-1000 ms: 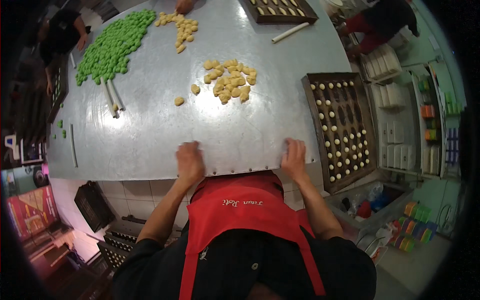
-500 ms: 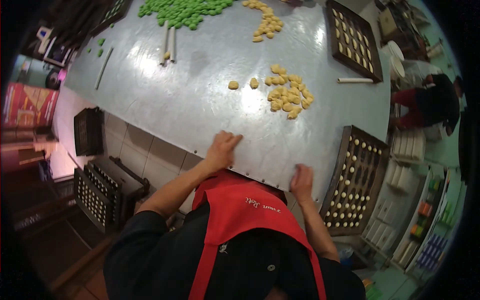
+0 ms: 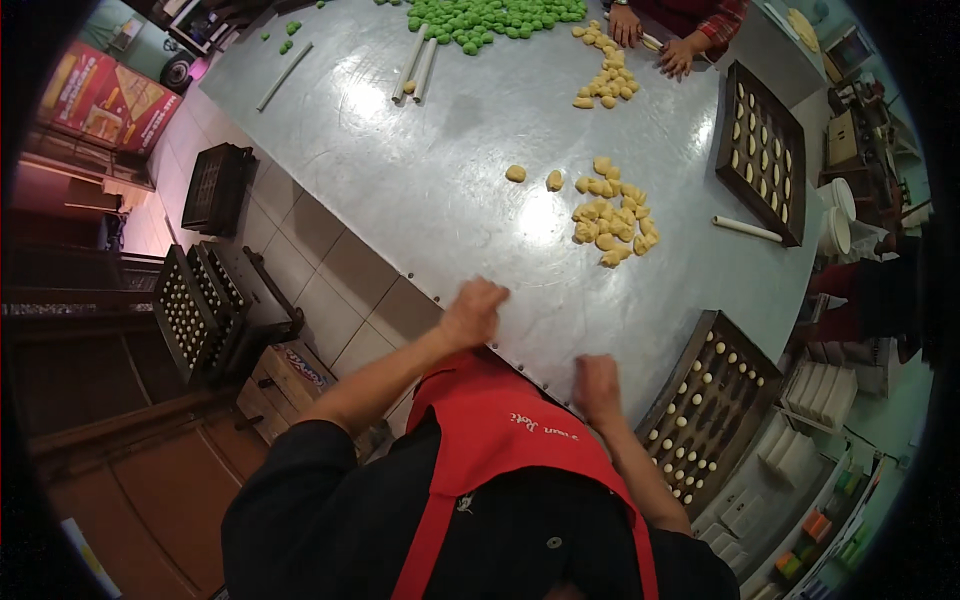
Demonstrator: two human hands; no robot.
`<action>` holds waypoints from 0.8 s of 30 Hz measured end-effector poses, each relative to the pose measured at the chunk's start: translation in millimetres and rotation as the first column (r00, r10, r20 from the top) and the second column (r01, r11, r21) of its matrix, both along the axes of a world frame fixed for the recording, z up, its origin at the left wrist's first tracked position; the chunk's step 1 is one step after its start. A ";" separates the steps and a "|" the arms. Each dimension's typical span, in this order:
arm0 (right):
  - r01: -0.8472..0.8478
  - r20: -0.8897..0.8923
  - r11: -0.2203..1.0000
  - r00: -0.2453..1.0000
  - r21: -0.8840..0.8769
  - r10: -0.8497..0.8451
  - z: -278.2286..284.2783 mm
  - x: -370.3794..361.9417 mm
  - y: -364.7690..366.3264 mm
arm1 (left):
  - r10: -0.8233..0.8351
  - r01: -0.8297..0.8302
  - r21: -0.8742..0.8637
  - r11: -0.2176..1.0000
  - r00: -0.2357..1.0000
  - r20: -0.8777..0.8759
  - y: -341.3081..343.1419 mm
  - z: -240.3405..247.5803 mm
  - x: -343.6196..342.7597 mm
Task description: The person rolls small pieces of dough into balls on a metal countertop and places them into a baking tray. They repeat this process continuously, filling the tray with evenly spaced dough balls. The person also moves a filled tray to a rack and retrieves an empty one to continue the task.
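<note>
My left hand (image 3: 475,312) rests by the near edge of the metal table (image 3: 400,190), its fingers curled in toward the palm. Whatever may lie under those fingers is hidden. Farther right along the same edge, my right hand (image 3: 597,388) is smeared by motion, and its fingers cannot be made out. Beyond both hands lies a loose heap of yellow dough pieces (image 3: 608,225). Two single dough pieces (image 3: 515,174) sit apart to its left. To the right of my right hand, a dark tray (image 3: 738,395) holds rows of small pale balls.
At the far side are green dough balls (image 3: 480,22), more yellow pieces (image 3: 610,85) and a co-worker's hands (image 3: 677,57). White rods (image 3: 747,229) lie about the table. A second dark tray (image 3: 785,130) stands far right. Stacked trays (image 3: 190,310) stand on the left.
The view has shifted, so the table's things sit farther right and a co-worker's hands show at the top. My left hand's fingers are more curled; my right hand is still blurred.
</note>
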State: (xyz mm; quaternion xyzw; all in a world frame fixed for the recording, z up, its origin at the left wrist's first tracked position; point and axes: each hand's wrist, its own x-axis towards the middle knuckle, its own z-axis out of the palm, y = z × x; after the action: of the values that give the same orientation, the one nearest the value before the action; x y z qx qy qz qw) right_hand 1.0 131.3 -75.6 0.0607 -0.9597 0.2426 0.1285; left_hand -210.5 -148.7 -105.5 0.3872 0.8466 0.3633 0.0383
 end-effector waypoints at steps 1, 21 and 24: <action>-0.031 0.004 0.999 1.000 -0.025 0.031 0.6 -10.3 -20.3 | -0.060 0.061 0.067 0.996 0.998 -0.014 24.1 4.2 8.8; 0.079 -0.061 0.997 0.995 0.010 -0.078 -7.2 -104.6 -24.2 | -0.262 0.275 0.076 0.958 0.954 -0.149 95.2 10.3 -88.2; 0.277 -0.088 0.960 0.958 0.029 -0.274 5.7 -90.7 0.6 | -0.220 0.230 0.041 0.972 0.960 -0.175 62.6 19.4 -129.4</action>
State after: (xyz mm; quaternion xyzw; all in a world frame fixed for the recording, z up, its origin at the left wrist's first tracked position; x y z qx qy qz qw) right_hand -89.8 132.0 -69.9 -0.0609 -0.9573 0.1999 0.1998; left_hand -339.9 -86.1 -86.1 0.5113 0.7858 0.3481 -0.0044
